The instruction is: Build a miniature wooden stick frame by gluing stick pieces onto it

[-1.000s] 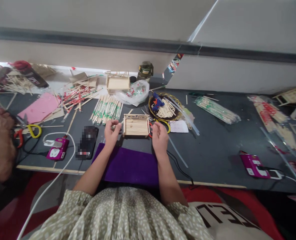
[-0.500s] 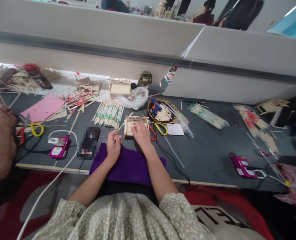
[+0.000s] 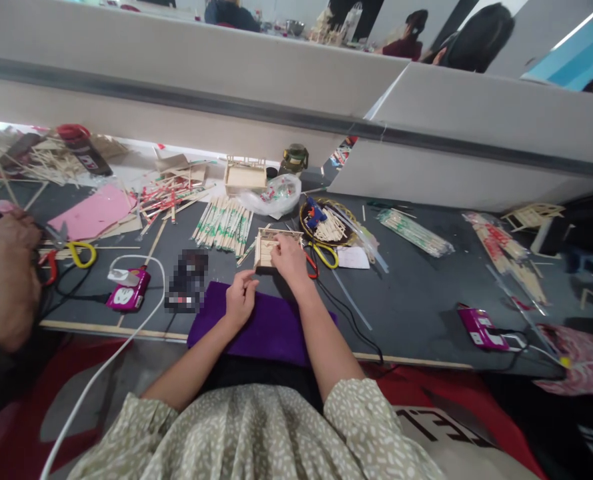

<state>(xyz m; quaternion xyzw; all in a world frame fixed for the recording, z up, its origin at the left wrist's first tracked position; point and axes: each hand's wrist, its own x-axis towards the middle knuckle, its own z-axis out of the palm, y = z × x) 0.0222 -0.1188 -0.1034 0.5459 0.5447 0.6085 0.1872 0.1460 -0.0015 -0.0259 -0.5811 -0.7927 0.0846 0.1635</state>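
A small tray-like model built of wooden sticks (image 3: 265,252) rests on the dark table, just beyond a folded purple cloth (image 3: 276,327). My right hand (image 3: 289,259) reaches over its right half, fingers bent down and drawn together, the tips hidden inside. Beside the model's near left corner, over the cloth, is my left hand (image 3: 242,299) with curled fingers; anything small in them cannot be made out. Wrapped chopsticks (image 3: 223,225) lie left of the model. To its right are scissors (image 3: 325,255) with red and yellow handles.
A basket (image 3: 303,217) holds short sticks and a blue glue gun (image 3: 316,212). Behind stand another stick model (image 3: 246,177), a plastic bag (image 3: 273,195) and a green jar (image 3: 295,159). A phone (image 3: 186,280), a purple power block (image 3: 129,290) and a co-worker's hand (image 3: 13,243) are at left.
My left hand has lowered slightly from beside the model toward the cloth. My right hand stays at the model with its fingers shifted a little. The whole view has shifted slightly.
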